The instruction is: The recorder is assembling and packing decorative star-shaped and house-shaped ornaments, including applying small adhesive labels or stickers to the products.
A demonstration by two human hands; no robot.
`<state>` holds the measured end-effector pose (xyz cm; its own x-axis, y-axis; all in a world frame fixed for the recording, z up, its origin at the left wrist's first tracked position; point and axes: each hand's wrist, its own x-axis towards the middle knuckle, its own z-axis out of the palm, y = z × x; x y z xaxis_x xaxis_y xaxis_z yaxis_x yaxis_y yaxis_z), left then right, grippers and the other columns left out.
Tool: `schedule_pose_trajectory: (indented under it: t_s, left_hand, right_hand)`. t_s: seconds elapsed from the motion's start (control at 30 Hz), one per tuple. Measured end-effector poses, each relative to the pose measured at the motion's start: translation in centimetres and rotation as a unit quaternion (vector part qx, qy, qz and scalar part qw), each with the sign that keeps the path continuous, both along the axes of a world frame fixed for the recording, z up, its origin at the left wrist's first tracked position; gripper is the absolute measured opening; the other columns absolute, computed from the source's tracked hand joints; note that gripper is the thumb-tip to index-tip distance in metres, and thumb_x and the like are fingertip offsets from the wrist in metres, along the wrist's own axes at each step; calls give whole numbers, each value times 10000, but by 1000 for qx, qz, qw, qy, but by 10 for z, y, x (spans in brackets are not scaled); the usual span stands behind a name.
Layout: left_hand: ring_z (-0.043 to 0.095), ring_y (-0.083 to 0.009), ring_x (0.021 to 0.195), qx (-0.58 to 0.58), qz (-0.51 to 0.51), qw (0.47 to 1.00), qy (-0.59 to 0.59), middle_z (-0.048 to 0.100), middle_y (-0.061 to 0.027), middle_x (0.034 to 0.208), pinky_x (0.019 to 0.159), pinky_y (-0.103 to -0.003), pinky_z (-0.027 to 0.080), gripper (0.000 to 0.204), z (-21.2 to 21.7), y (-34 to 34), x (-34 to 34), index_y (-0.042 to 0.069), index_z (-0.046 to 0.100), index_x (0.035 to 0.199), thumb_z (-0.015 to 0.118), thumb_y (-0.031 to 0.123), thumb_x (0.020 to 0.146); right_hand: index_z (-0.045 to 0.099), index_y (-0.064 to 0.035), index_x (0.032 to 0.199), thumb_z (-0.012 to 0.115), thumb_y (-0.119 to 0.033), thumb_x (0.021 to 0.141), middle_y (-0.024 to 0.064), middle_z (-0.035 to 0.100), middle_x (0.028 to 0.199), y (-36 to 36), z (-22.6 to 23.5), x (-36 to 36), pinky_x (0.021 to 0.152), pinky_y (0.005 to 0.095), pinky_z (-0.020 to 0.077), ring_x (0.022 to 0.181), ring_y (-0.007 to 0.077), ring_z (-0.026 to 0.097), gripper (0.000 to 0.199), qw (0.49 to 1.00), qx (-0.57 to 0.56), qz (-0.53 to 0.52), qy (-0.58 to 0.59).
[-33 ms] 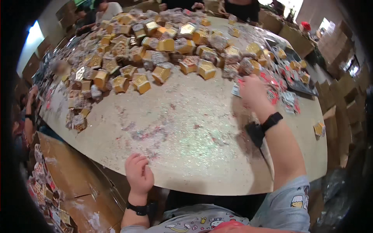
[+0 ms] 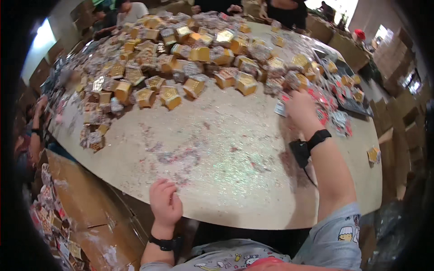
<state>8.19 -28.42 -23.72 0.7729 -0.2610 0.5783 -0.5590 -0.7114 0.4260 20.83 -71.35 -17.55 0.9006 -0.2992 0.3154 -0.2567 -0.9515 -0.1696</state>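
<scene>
My right hand [image 2: 302,108] reaches out to small red and silver packets [image 2: 322,104] at the table's right side. A pale flat packet [image 2: 280,108] lies just left of its fingers. The back of the hand hides the fingertips, so whether it grips anything does not show. My left hand [image 2: 166,203] hovers at the near table edge, fingers curled in, nothing visible in it. Beyond both hands spreads a large heap of gold-sided, many-cornered small boxes [image 2: 194,86], many with speckled, glittery faces.
Glitter and reddish crumbs cover the pale table [image 2: 226,198]. A dark tray [image 2: 355,108] sits beyond the packets. One gold box [image 2: 373,155] lies at the right edge. A large carton [image 2: 81,189] stands lower left, near more piled boxes [image 2: 49,207]. Other people work around the table.
The whole view has shifted slightly, so the table and heap appear a little further right and lower. Both hands keep nearly the same pose and place.
</scene>
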Motion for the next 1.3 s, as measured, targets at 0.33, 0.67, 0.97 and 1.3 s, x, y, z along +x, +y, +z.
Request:
schedule_pose_trajectory:
  t_s: [0.33,0.67,0.97,1.3]
  left_hand:
    - [589,-325,875,-34,12,999,-28,616,-103,842,798,-414,471,158,-3,5,-1,41,596,789,559,-2,641]
    - [583,-312,772,-68,6,997,-32,606,-118,805,713,-398,472,157,-7,3,-4,28,596,774,562,-11,626]
    - [582,-304,698,-88,-17,995,-43,613,-114,781,635,-378,470,138,-10,1,2,33,602,757,567,7,626]
    - [577,-305,693,-90,-5,995,-50,615,-112,785,634,-380,464,145,-12,6,-5,34,604,767,570,9,629]
  right_hand:
    - [668,-32,909,600,-218,781,182,657,821,-40,0,48,725,394,489,799,320,636,236,977,194,-15,-81]
    - [671,-53,946,585,-279,785,187,626,988,-12,17,25,815,427,489,938,346,606,291,999,-32,13,41]
    - [644,-34,891,616,-139,777,136,645,920,-97,-32,71,753,384,486,860,260,621,158,974,225,29,18]
    - [567,-120,795,556,-243,886,-42,554,738,-5,220,11,568,247,410,634,62,507,153,855,471,97,-194]
